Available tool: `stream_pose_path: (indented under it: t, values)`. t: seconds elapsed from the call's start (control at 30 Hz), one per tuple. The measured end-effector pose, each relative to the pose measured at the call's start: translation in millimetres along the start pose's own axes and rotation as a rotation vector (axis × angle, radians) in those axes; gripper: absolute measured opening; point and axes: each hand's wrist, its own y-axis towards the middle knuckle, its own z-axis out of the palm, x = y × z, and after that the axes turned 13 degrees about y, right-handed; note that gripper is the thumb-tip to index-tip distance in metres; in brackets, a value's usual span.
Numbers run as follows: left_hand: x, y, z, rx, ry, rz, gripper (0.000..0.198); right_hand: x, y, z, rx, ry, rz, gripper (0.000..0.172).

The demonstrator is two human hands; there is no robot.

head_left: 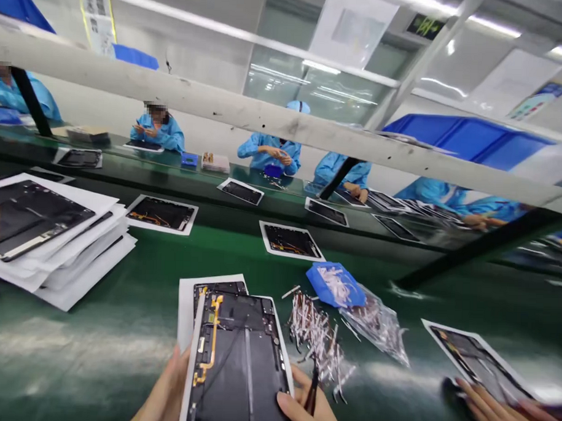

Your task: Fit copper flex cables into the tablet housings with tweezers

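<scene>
I've got the left hand [164, 390] under a tablet frame [243, 363], fingers spread behind its edge, tilted up over the green bench [73, 363]. The right hand [308, 408] pinches dark tweezers [312, 389] at the frame's lower corner. A slip there could gouge the gold ribbon cable [214, 337] or tip the frame onto the loose strips [316, 337].

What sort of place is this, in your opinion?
Probably an electronics assembly line in a factory: open black tablet-like housings with gold flex cables lie on white paper sheets along a long green workbench, and workers wear blue smocks.
</scene>
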Motion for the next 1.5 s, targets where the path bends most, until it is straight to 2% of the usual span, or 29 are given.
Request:
stream_pose_path:
  t: [0.1, 0.27, 0.4, 0.53, 0.67, 0.83, 1.03, 1.23, 1.37, 1.5]
  values:
    - [-3, 7, 10.7, -0.253, 0.071, -0.034, 0.055, -1, -12, 3, -0.010, -0.205, -0.047, 0.067]
    - [-1, 14, 16.7, -0.386, 0.170, 0.017, 0.056, 3, -22, 1, -0.084, -0.583, -0.152, 0.059]
    - [0, 30, 19.3, -0.405, 0.288, 0.101, 0.056, 0, -11, -4, -0.125, -0.667, -0.190, 0.054]
    - [-14, 48, 15.8, -0.374, 0.466, 0.225, 0.062, -2, 16, -5, -0.120, -0.690, -0.302, 0.042]
    - [-37, 54, -2.2, -0.339, 0.700, 0.298, 0.075, -4, 30, -5, -0.033, -0.681, -0.323, 0.034]
    - [-47, 51, -21.1, -0.414, 0.936, 0.362, 0.084, -13, 27, -1, -0.016, -0.693, -0.341, 0.029]
    - [-43, 49, -20.0, -0.493, 1.093, 0.460, 0.076, -22, 32, -3, -0.060, -0.767, -0.488, 0.028]
    - [-41, 52, -22.3, -0.555, 1.173, 0.499, 0.062, -28, 33, 3, -0.099, -0.813, -0.541, 0.024]
    - [-39, 57, -24.3, -0.578, 1.187, 0.497, 0.062, -13, 30, -5, -0.190, -0.985, -0.522, 0.018]
    - [-39, 61, -26.4, -0.613, 1.168, 0.483, 0.062, 30, 44, -36, -0.380, -1.203, -0.427, 0.022]
